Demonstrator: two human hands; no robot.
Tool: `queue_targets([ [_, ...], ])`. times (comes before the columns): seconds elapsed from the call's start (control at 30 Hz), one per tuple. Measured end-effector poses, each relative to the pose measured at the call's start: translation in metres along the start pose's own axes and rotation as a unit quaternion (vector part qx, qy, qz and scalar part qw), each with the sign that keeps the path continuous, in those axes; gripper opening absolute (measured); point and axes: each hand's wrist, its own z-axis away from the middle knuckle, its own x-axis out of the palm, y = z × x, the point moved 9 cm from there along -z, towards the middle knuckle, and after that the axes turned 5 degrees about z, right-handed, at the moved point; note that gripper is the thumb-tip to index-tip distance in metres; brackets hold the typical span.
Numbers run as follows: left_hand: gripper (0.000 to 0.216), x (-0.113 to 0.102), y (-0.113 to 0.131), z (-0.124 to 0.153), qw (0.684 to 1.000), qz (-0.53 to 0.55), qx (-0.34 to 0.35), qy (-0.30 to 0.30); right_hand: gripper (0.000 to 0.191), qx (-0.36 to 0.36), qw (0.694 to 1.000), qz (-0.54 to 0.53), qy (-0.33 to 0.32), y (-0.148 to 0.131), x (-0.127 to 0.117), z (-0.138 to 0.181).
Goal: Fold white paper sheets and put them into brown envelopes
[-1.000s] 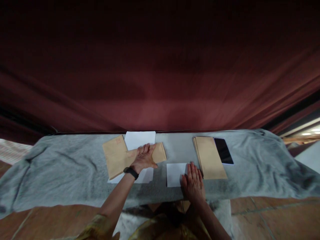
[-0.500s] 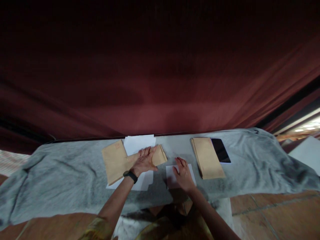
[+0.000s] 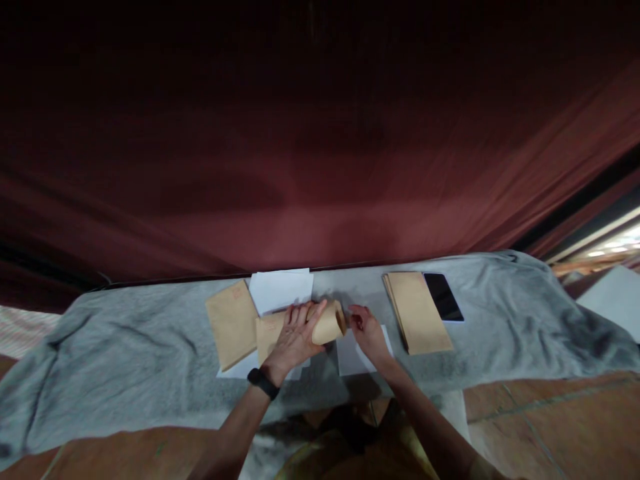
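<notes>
My left hand (image 3: pixel 295 339), with a dark band on its wrist, lies across a brown envelope (image 3: pixel 327 324). Thumb and fingers press its two long sides, and its right end bulges into a round mouth. Just right of that mouth is my right hand (image 3: pixel 369 333), fingers curled in; whether anything is between them is hidden. Beneath and beside the right hand lies a small white paper (image 3: pixel 351 359). Another brown envelope (image 3: pixel 231 323) rests at the left, partly over white sheets. More white sheets (image 3: pixel 281 288) lie behind the left hand.
A stack of brown envelopes (image 3: pixel 419 313) lies to the right, with a dark-screened phone or tablet (image 3: pixel 444 297) against it. Everything rests on a grey cloth (image 3: pixel 150 360) over a narrow table. A dark red curtain (image 3: pixel 320 200) hangs behind; tiled floor (image 3: pixel 530 420) shows in front.
The envelope under my left hand has moved right and nearer, away from the one at the left, and its end has bulged open. My right hand has curled its fingers beside that end.
</notes>
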Motion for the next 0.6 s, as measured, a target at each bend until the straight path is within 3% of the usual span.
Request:
queue_targets([
  [0.07, 0.108, -0.001, 0.019, 0.002, 1.000, -0.009, 0.019, 0.006, 0.032, -0.004, 0.999, -0.024, -0.031, -0.007, -0.008, 0.009],
  [0.2, 0.102, -0.003, 0.061, 0.008, 0.998, -0.015, 0.063, -0.001, 0.036, 0.025, 0.974, -0.076, -0.214, -0.022, -0.004, 0.034],
  [0.3, 0.096, -0.001, 0.084, 0.019, 0.995, -0.025, 0.095, -0.017, 0.040, 0.023, 0.938, -0.031, -0.344, -0.030, -0.006, 0.059],
  [0.4, 0.095, 0.003, 0.097, 0.032, 0.992, -0.026, 0.121, -0.030, 0.042, -0.031, 0.921, 0.019, -0.387, -0.032, -0.012, 0.076],
  [0.6, 0.089, 0.016, 0.120, 0.049, 0.983, -0.015, 0.169, -0.071, 0.042, -0.113, 0.902, 0.108, -0.401, -0.004, 0.000, 0.103],
])
